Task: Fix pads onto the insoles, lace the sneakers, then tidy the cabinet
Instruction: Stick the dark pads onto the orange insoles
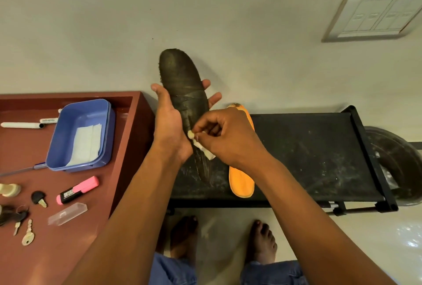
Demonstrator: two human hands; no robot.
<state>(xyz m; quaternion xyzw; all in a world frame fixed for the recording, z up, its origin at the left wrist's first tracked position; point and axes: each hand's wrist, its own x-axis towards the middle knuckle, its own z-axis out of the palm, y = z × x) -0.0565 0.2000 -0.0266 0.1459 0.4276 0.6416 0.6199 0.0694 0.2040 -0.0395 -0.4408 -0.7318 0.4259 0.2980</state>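
In the head view, the left hand (170,122) grips a dark insole (182,93) upright above the black rack shelf (308,154), fingers curled round its edges, while the right hand (228,136) pinches a small white pad (202,145) against the insole's lower part. An orange insole (241,182) lies flat on the dusty shelf, which stands against a pale wall with a switch plate (376,15). To the left, a reddish-brown cabinet top (91,204) bears a blue tub (82,134), a pink highlighter (78,190), keys (27,235) and white markers (22,125).
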